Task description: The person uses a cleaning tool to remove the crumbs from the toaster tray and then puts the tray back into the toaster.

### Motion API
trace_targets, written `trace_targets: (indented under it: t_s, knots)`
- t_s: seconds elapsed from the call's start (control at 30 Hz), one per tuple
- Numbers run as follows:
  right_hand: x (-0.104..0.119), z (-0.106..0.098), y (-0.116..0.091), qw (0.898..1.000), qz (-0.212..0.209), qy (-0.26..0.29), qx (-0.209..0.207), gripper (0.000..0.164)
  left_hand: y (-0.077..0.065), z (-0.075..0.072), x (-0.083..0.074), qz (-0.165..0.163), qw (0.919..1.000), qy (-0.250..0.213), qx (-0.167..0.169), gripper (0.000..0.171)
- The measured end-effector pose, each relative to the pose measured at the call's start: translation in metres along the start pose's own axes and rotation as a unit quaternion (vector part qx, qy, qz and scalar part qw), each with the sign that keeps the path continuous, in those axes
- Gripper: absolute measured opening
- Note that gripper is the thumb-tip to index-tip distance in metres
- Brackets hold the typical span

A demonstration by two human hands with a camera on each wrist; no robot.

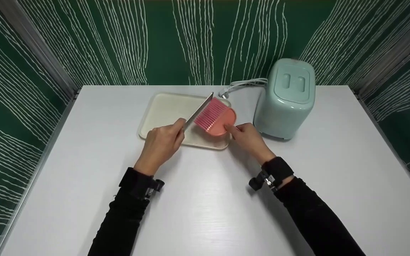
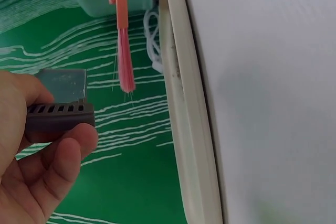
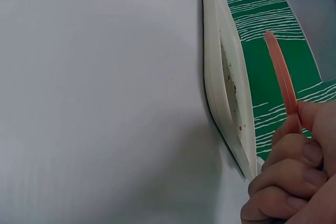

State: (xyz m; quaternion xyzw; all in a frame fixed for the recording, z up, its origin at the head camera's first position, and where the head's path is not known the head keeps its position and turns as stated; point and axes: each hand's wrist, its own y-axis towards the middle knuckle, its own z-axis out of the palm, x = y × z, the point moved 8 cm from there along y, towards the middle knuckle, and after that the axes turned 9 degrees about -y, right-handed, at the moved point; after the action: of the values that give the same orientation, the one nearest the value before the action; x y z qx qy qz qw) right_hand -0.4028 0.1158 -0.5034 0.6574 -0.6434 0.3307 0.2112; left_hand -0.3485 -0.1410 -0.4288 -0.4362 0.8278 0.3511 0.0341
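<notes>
My left hand point(image 1: 164, 142) grips a flat grey plate point(image 1: 199, 110), seen nearly edge-on in the head view. In the left wrist view, the plate's dark slotted part point(image 2: 60, 116) lies between thumb and fingers. My right hand point(image 1: 249, 140) pinches a small brush point(image 1: 212, 117) by its rounded coral handle, other fingers curled. Its pink bristles point(image 2: 125, 61) point toward the plate, close beside it. Both tools are above the right part of a cream tray point(image 1: 164, 110). Small brown specks point(image 3: 234, 87) lie on the tray in the right wrist view.
A mint-green toaster point(image 1: 292, 99) stands on the white table point(image 1: 205, 199), right of the tray. Its white cord and plug point(image 1: 224, 92) lie behind the tray's right corner. Green walls point(image 1: 162, 42) with white lines enclose the table's back and sides.
</notes>
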Motion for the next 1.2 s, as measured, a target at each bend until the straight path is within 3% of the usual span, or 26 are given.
trace_targets:
  t_s: [0.2, 0.43, 0.67, 0.93, 1.2]
  knots:
    - [0.004, 0.0, -0.001, 1.0, 0.013, 0.011, 0.007, 0.061, -0.001, 0.011, 0.002, -0.014, 0.9993, -0.003, 0.034, 0.005]
    - [0.005, -0.001, -0.002, 1.0, 0.018, 0.02, 0.003, 0.061, -0.002, 0.002, 0.014, -0.05, 0.9976, 0.047, 0.0, 0.009]
    - [0.007, -0.004, -0.005, 1.0, 0.0, 0.008, -0.006, 0.061, -0.002, 0.001, 0.018, -0.065, 0.9968, 0.046, 0.008, 0.004]
    - [0.018, 0.01, -0.011, 0.997, -0.015, -0.049, 0.049, 0.062, -0.003, -0.001, 0.02, -0.068, 0.997, 0.038, 0.0, 0.004]
    - [0.034, 0.028, -0.02, 0.983, -0.078, -0.117, 0.122, 0.056, -0.002, -0.001, 0.019, -0.075, 0.9966, 0.034, 0.007, 0.007]
